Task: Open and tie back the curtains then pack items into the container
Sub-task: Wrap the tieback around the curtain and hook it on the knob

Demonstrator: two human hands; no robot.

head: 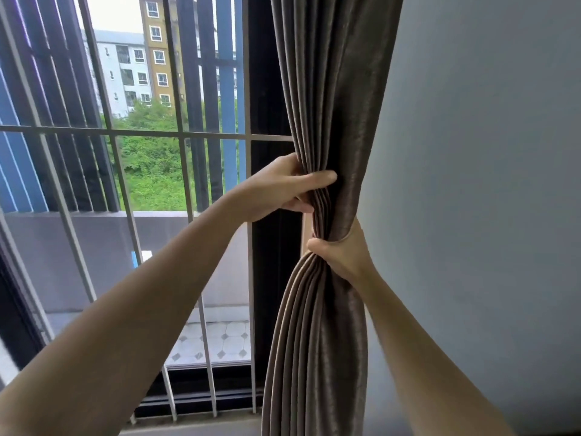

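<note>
A brown-grey pleated curtain (330,89) hangs bunched at the right side of the window, pulled in to a narrow waist. My left hand (283,190) grips the gathered folds from the window side, thumb laid across the front. Just below it my right hand (342,253) is wrapped round the narrowest part of the bunch from the wall side, fingers hidden behind the cloth. Below the hands the curtain fans out again and hangs to the bottom edge of the view. No tie-back and no container is in view.
A window with a white metal grille (132,133) fills the left half, its dark frame post (267,278) right beside the curtain. A plain pale wall (487,184) takes up the right. Outside lie a tiled balcony, trees and apartment blocks.
</note>
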